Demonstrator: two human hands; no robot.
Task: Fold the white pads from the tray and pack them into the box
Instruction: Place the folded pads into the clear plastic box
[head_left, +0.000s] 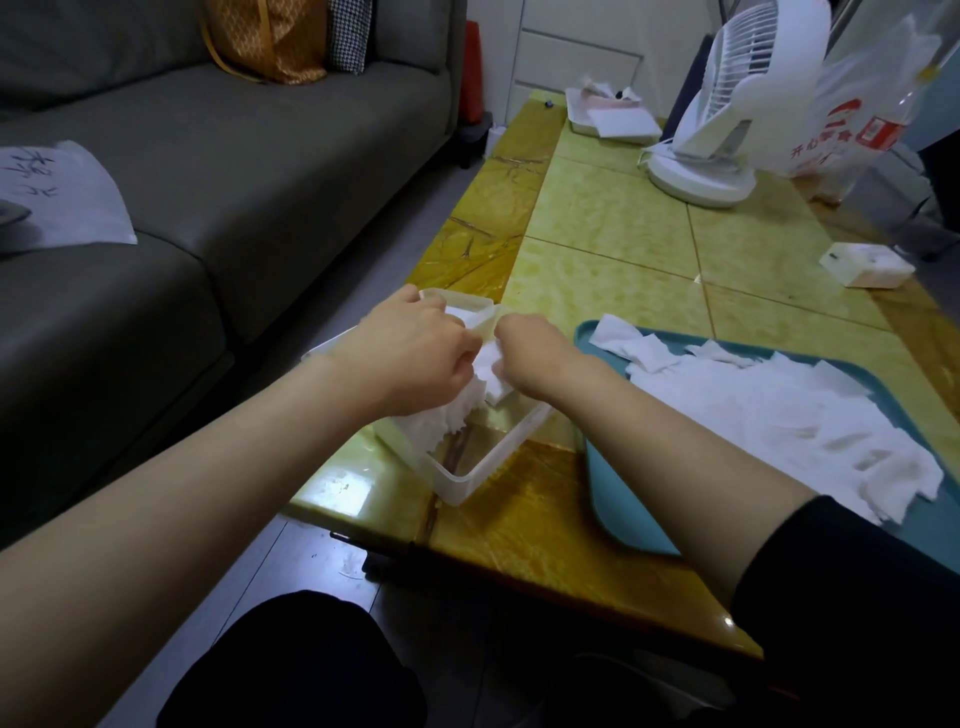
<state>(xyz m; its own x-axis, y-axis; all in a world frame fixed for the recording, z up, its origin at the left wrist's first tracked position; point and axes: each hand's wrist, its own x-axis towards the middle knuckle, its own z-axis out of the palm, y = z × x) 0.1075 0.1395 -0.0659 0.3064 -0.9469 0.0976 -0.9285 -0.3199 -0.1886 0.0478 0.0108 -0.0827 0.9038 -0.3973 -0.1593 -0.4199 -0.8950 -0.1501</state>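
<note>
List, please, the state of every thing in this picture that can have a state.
Box: open, partly filled with stacked pads.
Held pad: over the box, between both hands.
Left hand: curled, pinches the held pad.
Right hand: curled, pinches the held pad.
Tray: holds loose pads in a heap.
Fan: upright; running or not, cannot tell.

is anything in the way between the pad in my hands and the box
Nothing visible is. The left hand and right hand hold the white pad directly over the open box, with no lid across it. The packed pads fill its far part; the near end is bare.
</note>
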